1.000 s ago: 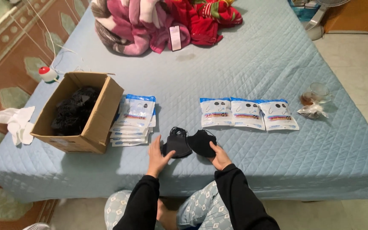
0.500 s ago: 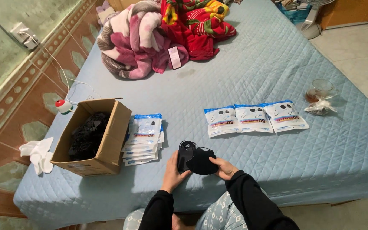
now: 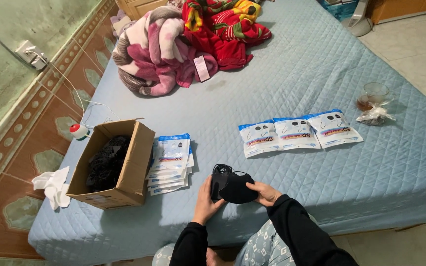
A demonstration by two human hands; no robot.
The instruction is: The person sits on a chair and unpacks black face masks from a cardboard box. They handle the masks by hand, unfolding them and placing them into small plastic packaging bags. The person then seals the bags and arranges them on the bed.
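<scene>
Both hands are up off the bed and closed on the same small bundle of black face masks [image 3: 232,186]: the left hand [image 3: 206,201] grips the bundle's left end with the thumb over the top, the right hand [image 3: 264,192] cups its right end from beneath. Held between the two like that, just above the near edge of the blue quilted bedspread [image 3: 282,79], the masks look pressed flat together so the stack stays square; thin ear loops stick up at its top left

To the left stands an open cardboard box [image 3: 119,170] with more dark masks heaped inside, within easy reach. Touching its right side is a fanned stack of blue-and-white pouches [image 3: 171,160]. Further right, apart from the hands, three pouches [image 3: 299,131] lie side by side in a row, slightly overlapping. Near the far right edge sit a glass cup [image 3: 373,94] of brown drink and a crumpled plastic wrapper [image 3: 375,115]. A pile of blankets [image 3: 183,42] is pushed to the head of the bed, well apart
</scene>
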